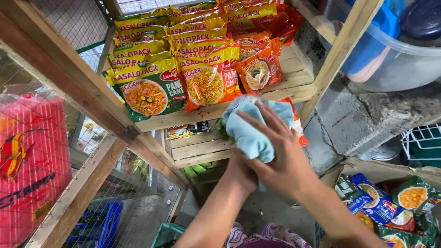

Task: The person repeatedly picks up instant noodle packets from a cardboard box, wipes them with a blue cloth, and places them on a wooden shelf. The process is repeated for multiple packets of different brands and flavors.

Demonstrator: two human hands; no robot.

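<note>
My right hand (281, 158) lies over a light blue cloth (248, 135), fingers spread and pressing it, in front of the wooden shelf's edge (294, 94). My left hand (240, 173) comes up from below and sits under the right hand and the cloth, so its fingers are hidden. A red and white packet (298, 131) sticks out behind the cloth; which hand holds it cannot be made out. Rows of yellow, orange and green noodle packs (206, 82) stand on the shelf just above my hands.
A cardboard box (367, 166) of noodle packets (383, 206) sits lower right. A slatted lower shelf (197, 147) lies below. At left, behind wire mesh, stand a red crate (27, 160) and a blue crate (106, 225). Plastic tubs (404, 59) and a white wire basket (422, 142) are at right.
</note>
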